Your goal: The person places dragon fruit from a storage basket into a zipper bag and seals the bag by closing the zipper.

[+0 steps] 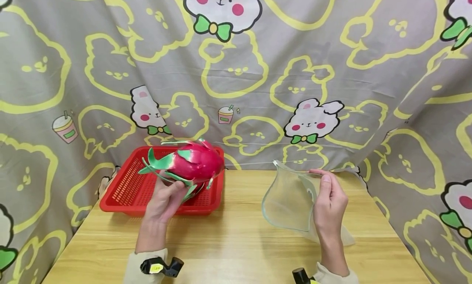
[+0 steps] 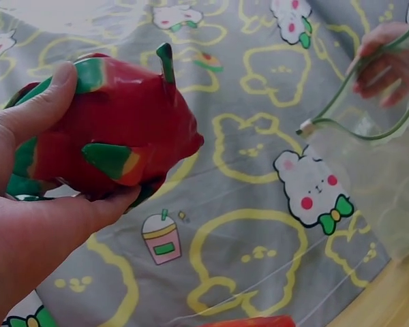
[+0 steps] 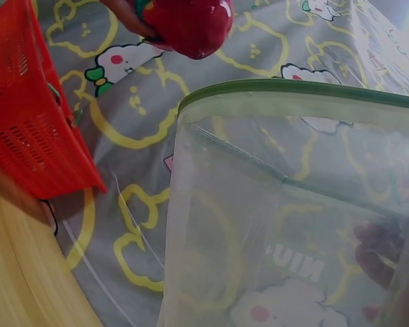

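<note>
My left hand (image 1: pixel 166 198) grips a red dragon fruit (image 1: pixel 200 163) with green leafy scales, holding it up over the red basket. In the left wrist view the thumb lies on top of the fruit and the fingers are beneath it. Over to the right, my right hand (image 1: pixel 330 202) holds a translucent zip bag (image 1: pixel 289 198) by its right side. The bag's mouth, edged in pale green, gapes toward the left, and a white slider sits at its upper corner. Through the bag's film, fingers (image 3: pixel 378 262) show in the right wrist view.
A red perforated plastic basket (image 1: pixel 107 205) stands at the left rear of the wooden table (image 1: pixel 236 243). Something green (image 3: pixel 75 114) shows at the basket's side. A grey curtain (image 1: pixel 250 107) with bear and rabbit prints hangs behind and on both sides.
</note>
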Available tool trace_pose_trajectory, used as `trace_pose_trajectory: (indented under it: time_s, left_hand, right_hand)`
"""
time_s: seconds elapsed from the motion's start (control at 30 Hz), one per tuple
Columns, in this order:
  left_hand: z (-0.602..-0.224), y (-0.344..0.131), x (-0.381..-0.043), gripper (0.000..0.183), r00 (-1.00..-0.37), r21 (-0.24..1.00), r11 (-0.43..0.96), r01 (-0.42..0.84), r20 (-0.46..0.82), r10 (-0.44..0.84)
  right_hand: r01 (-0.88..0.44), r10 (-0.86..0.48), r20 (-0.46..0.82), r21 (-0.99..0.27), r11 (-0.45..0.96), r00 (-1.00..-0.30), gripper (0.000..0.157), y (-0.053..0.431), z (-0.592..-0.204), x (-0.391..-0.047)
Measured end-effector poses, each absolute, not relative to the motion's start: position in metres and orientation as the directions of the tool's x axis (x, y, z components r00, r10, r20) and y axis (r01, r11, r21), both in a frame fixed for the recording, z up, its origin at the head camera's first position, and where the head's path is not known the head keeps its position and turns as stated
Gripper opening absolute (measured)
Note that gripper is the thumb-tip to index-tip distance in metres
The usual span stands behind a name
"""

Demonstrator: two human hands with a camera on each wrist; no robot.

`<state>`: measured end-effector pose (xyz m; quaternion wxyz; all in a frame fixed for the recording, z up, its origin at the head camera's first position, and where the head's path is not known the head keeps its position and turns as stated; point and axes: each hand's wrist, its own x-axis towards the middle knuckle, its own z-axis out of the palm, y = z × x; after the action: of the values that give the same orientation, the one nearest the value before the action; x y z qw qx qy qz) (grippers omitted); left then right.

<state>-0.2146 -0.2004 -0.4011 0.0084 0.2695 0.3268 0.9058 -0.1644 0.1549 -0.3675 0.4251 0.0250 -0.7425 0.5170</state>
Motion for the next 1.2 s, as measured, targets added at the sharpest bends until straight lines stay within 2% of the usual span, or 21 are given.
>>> trace_pose_trajectory:
  time_s: [0.2, 0.43, 0.87, 1.2]
  left_hand:
    - [-0.402, -0.194, -0.213, 0.048, -0.863, 0.626, -0.764, 0.154, 0.462, 0.204]
    - [-0.404, -0.189, -0.213, 0.048, -0.876, 0.648, -0.752, 0.122, 0.427, 0.226]
    - [-0.405, -0.178, -0.214, 0.052, -0.847, 0.673, -0.732, 0.112, 0.450, 0.284]
    - [-0.409, -0.169, -0.212, 0.055, -0.865, 0.708, -0.701, 0.084, 0.401, 0.301]
  right_hand:
    - [-0.485, 0.389, 0.664, -0.739, 0.466, -0.638, 0.037, 0.157, -0.371, -0.167]
    - [-0.479, 0.389, 0.663, -0.739, 0.474, -0.640, 0.037, 0.170, -0.394, -0.183]
    - [-0.503, 0.373, 0.667, -0.738, 0.449, -0.645, 0.036, 0.171, -0.393, -0.183]
    - [-0.486, 0.371, 0.660, -0.741, 0.463, -0.653, 0.036, 0.171, -0.393, -0.182]
